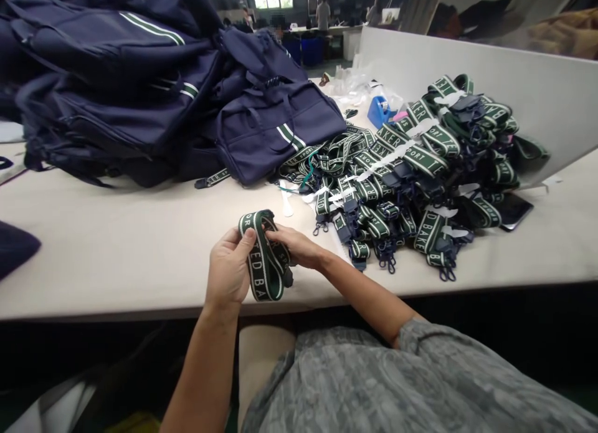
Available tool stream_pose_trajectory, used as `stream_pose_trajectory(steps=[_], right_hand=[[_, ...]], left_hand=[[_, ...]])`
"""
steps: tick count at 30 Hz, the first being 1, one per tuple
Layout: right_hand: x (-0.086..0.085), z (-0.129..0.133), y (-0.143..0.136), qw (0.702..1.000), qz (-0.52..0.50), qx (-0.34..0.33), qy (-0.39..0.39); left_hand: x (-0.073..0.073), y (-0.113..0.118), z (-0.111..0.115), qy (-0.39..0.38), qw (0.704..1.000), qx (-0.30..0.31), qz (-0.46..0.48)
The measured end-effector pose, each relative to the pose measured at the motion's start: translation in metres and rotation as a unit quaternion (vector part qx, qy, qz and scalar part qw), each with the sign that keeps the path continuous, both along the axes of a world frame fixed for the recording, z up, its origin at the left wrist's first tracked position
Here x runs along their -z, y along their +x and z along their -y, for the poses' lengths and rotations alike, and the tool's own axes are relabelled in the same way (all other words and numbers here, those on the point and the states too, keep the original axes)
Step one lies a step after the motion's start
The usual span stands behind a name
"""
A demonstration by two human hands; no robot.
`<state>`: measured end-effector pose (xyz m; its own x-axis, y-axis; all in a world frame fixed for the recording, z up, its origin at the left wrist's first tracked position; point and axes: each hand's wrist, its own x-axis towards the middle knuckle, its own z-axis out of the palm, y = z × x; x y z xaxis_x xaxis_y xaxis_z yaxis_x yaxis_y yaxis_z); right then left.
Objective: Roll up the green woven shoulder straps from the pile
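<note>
A green webbing strap (258, 265) with white edge stripes and white lettering is looped into folds above the table's front edge. My left hand (230, 261) grips its left side, thumb pressed on the lettered face. On the other side, the fingers of my right hand (299, 246) close on the strap's upper right folds. A dark end piece hangs at the strap's lower right. To the right lies a big pile of similar bundled straps (420, 159), many tied with white strips, with dark metal hooks showing along the front.
Navy bags (107, 103) are heaped at the left and back, one navy duffel bag (275, 124) nearest the straps. A blue tape dispenser (379, 111) stands behind the pile. A white partition (495, 78) borders the right. A dark phone-like device (516, 209) lies beside the pile.
</note>
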<state>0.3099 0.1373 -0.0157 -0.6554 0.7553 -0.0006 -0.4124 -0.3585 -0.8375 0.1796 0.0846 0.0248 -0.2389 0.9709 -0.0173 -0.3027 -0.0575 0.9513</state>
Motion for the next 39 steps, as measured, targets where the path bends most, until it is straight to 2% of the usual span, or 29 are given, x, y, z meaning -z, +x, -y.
stream_pose_trajectory(steps=[2, 4, 5, 7, 9, 10, 12, 15, 16, 18, 21, 24, 26, 28, 29, 30, 31, 33, 34, 36, 39], right_hand=[[0.005, 0.0, -0.001, 0.998, 0.026, 0.012, 0.052], [0.011, -0.001, -0.004, 0.988, 0.055, 0.043, 0.14], [0.014, -0.001, -0.006, 0.977, 0.073, 0.076, 0.187], [0.02, 0.0, -0.014, 0.945, 0.106, 0.186, 0.248], [0.023, 0.002, -0.025, 0.92, 0.106, 0.295, 0.237], [0.024, 0.004, -0.031, 0.922, 0.087, 0.321, 0.199], [0.023, 0.008, -0.039, 0.953, 0.02, 0.291, 0.086], [0.021, 0.014, -0.041, 0.982, -0.087, 0.162, -0.047], [0.02, 0.017, -0.039, 0.985, -0.107, 0.125, -0.054], [0.018, 0.022, -0.034, 0.991, -0.108, 0.082, -0.019], [0.017, 0.033, -0.028, 0.992, -0.048, 0.096, 0.06], [0.019, 0.044, -0.028, 0.989, -0.012, 0.128, 0.067], [0.022, 0.047, -0.03, 0.99, 0.004, 0.136, 0.044], [0.024, 0.046, -0.029, 0.986, 0.015, 0.162, 0.033], [0.023, 0.046, -0.028, 0.982, 0.021, 0.182, 0.041], [0.021, 0.047, -0.026, 0.977, 0.029, 0.204, 0.059], [0.018, 0.048, -0.023, 0.97, 0.036, 0.227, 0.085], [0.011, 0.051, -0.019, 0.953, 0.042, 0.267, 0.137], [0.008, 0.052, -0.017, 0.947, 0.04, 0.278, 0.154], [0.005, 0.054, -0.015, 0.944, 0.025, 0.285, 0.164], [0.009, 0.056, -0.015, 0.927, 0.034, 0.313, 0.203]], left_hand=[[-0.001, -0.002, 0.0, -0.014, 1.0, -0.006, 0.009], [-0.005, -0.004, 0.001, -0.038, 0.999, -0.006, 0.019], [-0.006, -0.004, 0.001, -0.052, 0.998, -0.005, 0.023], [-0.007, -0.001, 0.002, -0.068, 0.997, -0.005, 0.026], [-0.002, 0.005, 0.002, -0.052, 0.998, -0.013, 0.024], [0.003, 0.009, 0.001, -0.031, 0.999, -0.027, 0.018], [0.014, 0.014, -0.003, 0.014, 0.997, -0.074, -0.004], [0.028, 0.013, -0.009, 0.037, 0.988, -0.145, -0.035], [0.03, 0.01, -0.011, 0.035, 0.987, -0.154, -0.04], [0.031, 0.005, -0.012, 0.029, 0.986, -0.155, -0.054], [0.025, 0.004, -0.008, 0.007, 0.988, -0.131, -0.084], [0.018, 0.004, -0.002, -0.052, 0.976, -0.131, -0.168], [0.02, 0.0, -0.003, -0.087, 0.947, -0.158, -0.266], [0.026, -0.003, -0.008, -0.03, 0.902, -0.203, -0.38], [0.03, -0.003, -0.01, 0.001, 0.89, -0.217, -0.401], [0.034, -0.002, -0.011, 0.022, 0.894, -0.213, -0.393], [0.039, 0.0, -0.009, 0.022, 0.915, -0.184, -0.357], [0.047, 0.006, 0.0, -0.027, 0.97, -0.074, -0.23], [0.051, 0.01, 0.006, -0.054, 0.984, -0.018, -0.168], [0.057, 0.018, 0.021, -0.079, 0.991, 0.047, -0.096], [0.059, 0.019, 0.039, -0.058, 0.992, 0.046, -0.1]])
